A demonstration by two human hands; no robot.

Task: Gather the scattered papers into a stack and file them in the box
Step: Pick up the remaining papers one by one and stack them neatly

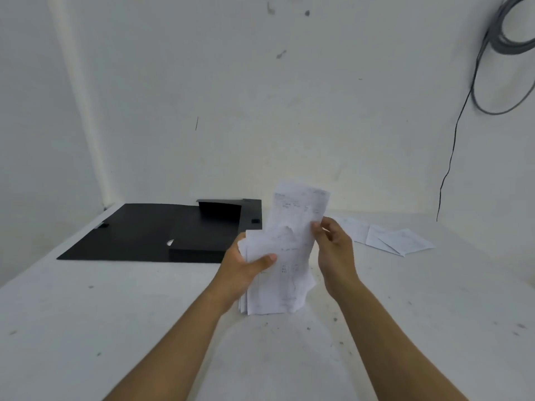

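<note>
A stack of white papers (278, 287) with faint writing stands nearly upright above the middle of the white table (115, 328). My left hand (246, 264) grips its left edge, thumb across the front. My right hand (333, 250) pinches one taller sheet (298, 209) at its right edge, against the stack. A black file box (150, 235) lies open and flat at the back left, lid spread to the left. Several loose papers (388, 238) lie flat on the table at the back right, behind my right hand.
White walls close the table at the back and left. A dark cable (454, 140) hangs down the wall at the right, with coiled loops (509, 39) above. Small dark specks dot the tabletop.
</note>
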